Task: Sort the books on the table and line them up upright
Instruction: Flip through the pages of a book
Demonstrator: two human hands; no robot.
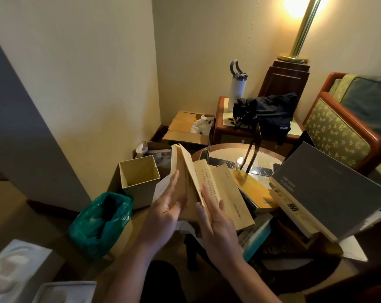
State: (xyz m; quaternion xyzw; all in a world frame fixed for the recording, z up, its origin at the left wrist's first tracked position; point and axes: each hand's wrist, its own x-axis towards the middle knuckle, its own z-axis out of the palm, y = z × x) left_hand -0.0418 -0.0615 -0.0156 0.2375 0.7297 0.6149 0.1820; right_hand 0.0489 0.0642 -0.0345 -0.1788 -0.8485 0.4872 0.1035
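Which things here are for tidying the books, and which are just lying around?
For the job: open book, grey book, yellow book, table, left hand, right hand.

Just lying about: bottle, black bag, lamp, green bag, bin.

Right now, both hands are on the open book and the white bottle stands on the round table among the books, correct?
No. The head view shows the white bottle standing on the square side table beside the black bag, not among the books. Both hands, left and right, are on the open book.
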